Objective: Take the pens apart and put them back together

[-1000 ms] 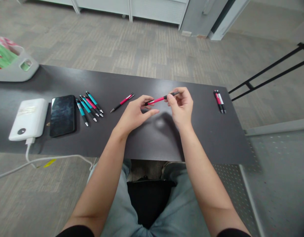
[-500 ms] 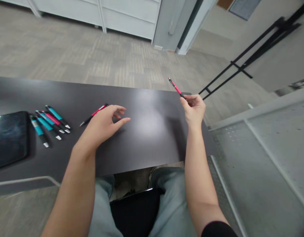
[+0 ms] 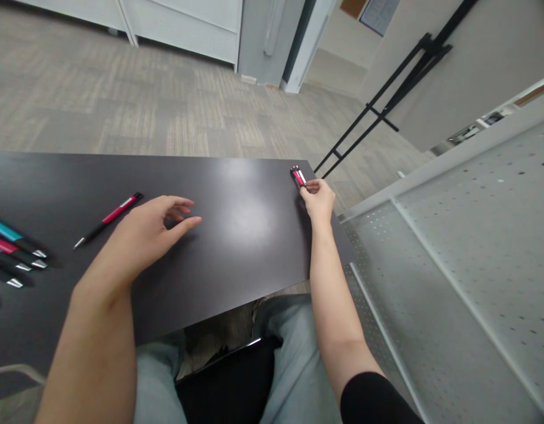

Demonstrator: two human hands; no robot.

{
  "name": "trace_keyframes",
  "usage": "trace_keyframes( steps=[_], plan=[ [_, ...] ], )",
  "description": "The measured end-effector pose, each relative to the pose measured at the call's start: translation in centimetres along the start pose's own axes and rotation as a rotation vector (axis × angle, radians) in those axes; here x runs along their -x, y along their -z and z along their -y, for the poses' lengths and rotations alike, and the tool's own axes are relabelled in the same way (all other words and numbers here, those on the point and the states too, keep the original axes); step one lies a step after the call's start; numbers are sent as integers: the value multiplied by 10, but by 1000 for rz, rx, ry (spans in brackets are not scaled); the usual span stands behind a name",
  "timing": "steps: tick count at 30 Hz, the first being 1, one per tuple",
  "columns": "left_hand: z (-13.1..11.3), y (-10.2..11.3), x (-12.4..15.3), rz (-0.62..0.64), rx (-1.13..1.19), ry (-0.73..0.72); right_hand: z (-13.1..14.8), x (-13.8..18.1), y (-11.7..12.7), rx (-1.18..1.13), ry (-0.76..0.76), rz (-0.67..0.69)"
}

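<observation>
At the far right corner of the dark table (image 3: 210, 277), my right hand (image 3: 319, 200) pinches a red and black pen (image 3: 298, 178) low over the tabletop. The pen's white label shows; the tip end is hidden by my fingers. My left hand (image 3: 161, 221) hovers over the table, thumb and fingers apart, with nothing in it. Just left of it lies a single red and black pen (image 3: 117, 211), its silver tip pointing to the lower left. Farther left, several teal pens (image 3: 6, 228) and a red pen (image 3: 2, 243) lie side by side, cut by the view's edge.
A grey perforated panel (image 3: 466, 235) stands along the table's right side. Beyond the far edge is carpeted floor (image 3: 166, 112), with white cabinets (image 3: 183, 26) behind. A black rail frame (image 3: 378, 112) rises past the right corner. My legs are under the near edge.
The view has turned right. My right hand has lowered its pen from the air to the table's far right corner. My left hand stays open above the table. The tablet has left the view.
</observation>
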State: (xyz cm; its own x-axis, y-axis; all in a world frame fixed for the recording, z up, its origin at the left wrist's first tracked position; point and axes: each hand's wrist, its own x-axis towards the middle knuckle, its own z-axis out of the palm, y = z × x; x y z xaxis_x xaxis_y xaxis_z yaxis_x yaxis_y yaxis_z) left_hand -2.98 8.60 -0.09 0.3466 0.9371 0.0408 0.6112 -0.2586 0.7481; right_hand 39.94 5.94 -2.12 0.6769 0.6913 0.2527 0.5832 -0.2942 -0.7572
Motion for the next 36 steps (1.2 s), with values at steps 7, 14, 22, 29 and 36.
trace_keyframes(
  steps=[7,14,22,29,36],
  plan=[
    [5,-5,3,-9,10,-30,-6,-3,-2,26,3,50],
    [11,-3,7,-12,20,-72,-10,-8,-2,14,14,46],
    [11,1,10,-46,-3,-86,-1,-8,1,26,-23,7],
    [26,25,18,-388,-292,141,11,-13,-4,191,11,-97],
    [53,42,28,-350,-398,394,40,-4,-11,132,73,-139]
  ],
)
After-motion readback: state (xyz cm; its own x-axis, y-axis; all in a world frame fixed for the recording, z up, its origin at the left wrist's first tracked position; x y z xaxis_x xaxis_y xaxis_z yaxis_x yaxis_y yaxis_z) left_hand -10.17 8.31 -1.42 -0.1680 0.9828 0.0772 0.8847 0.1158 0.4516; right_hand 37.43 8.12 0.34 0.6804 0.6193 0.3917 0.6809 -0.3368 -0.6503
